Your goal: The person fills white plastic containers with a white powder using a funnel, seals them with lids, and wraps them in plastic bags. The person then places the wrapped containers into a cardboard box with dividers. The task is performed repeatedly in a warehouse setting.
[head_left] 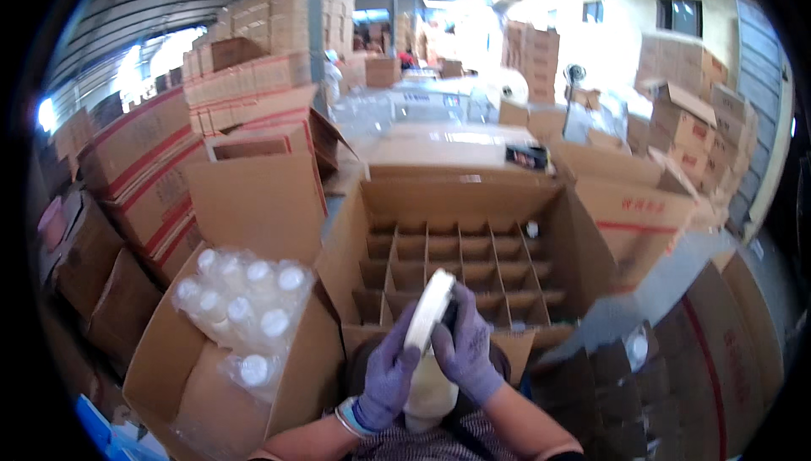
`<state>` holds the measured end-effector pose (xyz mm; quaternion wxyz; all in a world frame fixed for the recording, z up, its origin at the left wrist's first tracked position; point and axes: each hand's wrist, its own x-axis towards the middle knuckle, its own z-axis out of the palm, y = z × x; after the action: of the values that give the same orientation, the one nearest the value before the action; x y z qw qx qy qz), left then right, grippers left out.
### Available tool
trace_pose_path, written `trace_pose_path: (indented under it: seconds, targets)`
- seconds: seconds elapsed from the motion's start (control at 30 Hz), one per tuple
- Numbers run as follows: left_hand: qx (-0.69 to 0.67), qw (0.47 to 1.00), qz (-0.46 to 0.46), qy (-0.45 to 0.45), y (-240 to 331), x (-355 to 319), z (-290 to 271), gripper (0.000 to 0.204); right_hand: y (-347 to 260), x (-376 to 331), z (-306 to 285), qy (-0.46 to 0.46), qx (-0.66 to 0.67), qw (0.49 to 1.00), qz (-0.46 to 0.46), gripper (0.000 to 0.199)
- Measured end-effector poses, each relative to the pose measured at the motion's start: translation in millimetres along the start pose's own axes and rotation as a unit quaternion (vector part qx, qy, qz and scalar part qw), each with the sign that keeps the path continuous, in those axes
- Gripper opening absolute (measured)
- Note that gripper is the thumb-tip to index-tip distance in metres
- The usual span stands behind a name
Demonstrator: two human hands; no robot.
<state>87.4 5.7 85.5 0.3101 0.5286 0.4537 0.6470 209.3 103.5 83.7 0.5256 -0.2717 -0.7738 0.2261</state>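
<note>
Both my hands wear grey-purple gloves and meet low in the middle. My left hand point(390, 372) is closed on the left face of a flat, off-white thing point(428, 309) with a thick edge, tilted upward; its kind is not clear. From the other side my right hand point(467, 351) grips it, and something dark shows by those fingers. Below, between my wrists, is a pale, rounded, bottle-like thing point(429, 393), partly hidden by the gloves. Just beyond my hands stands an open carton point(465, 199) with a grid of cardboard dividers point(460, 250). A small white cap point(532, 229) shows in one far-right cell.
At left, an open carton point(160, 368) holds several white-capped bottles point(239, 309) in clear plastic. Another open carton point(634, 207) stands to the right. Dark dividers point(583, 393) with a white-capped bottle point(636, 347) lie at lower right. Stacked cartons point(144, 157) line the left.
</note>
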Motion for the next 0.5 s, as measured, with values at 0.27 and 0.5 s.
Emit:
trace_pose_path:
  seconds: [0.27,0.5]
  targets:
    - [0.384,0.883,0.258,-0.08,-35.2,13.8,-8.7,0.063,46.5,3.2,7.2,-0.134,0.207,0.963,0.108,0.044]
    - [0.191,0.944,0.05,-0.262,-69.2,55.8,-58.0,0.053,105.6,-13.1,-24.3,-0.061,0.166,0.973,0.151,0.033]
